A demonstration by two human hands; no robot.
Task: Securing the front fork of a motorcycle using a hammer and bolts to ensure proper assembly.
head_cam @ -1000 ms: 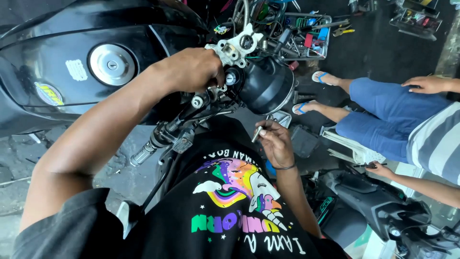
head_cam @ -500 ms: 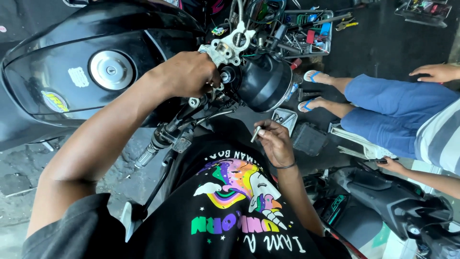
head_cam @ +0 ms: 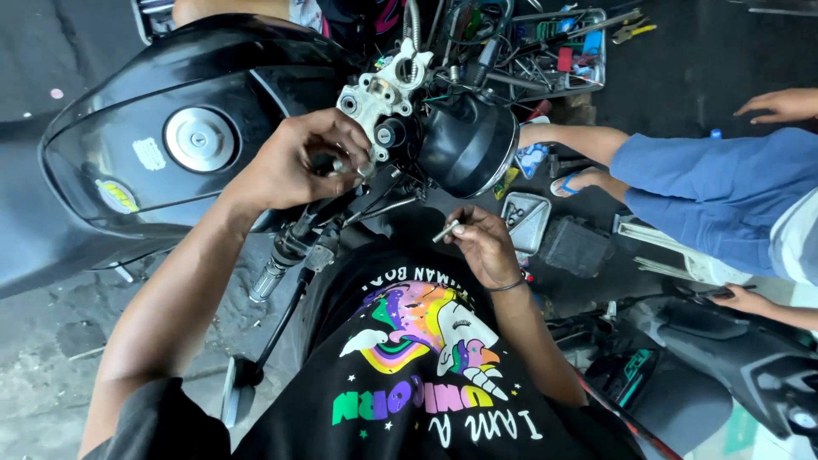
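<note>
Room around the hands is tight. Left hand [head_cam: 311, 162] is curled shut at the steering head of a black motorcycle, fingertips pinched on a small metal fitting [head_cam: 365, 170] just below the bare aluminium yoke [head_cam: 383, 98]. Black fuel tank [head_cam: 170, 145] hems it in on one side, the round headlight shell [head_cam: 469, 145] and a tangle of cables on the other, so little free space is left there. The handlebar with its grip [head_cam: 290, 247] slants away below that hand, and a mirror on a thin stalk [head_cam: 234, 388] hangs lower toward the floor.

Right hand [head_cam: 486, 247] is held near the person's chest, clear of the bike, closed on a short metal pin [head_cam: 445, 231] between thumb and fingers. The pin's long axis runs aslant, its free end pointing up toward the yoke and the left hand; a gap lies between it and the headlight shell above.

More open space lies beyond the headlight, where a metal tray of tools [head_cam: 554, 47] sits on the dark concrete floor [head_cam: 60, 358]. Another person in blue trousers [head_cam: 707, 187] sits at that side, one foot by the tray, and a second dark motorcycle [head_cam: 724, 358] closes off the near corner. No worktop is in use; everything rests on the stained, gritty floor.
</note>
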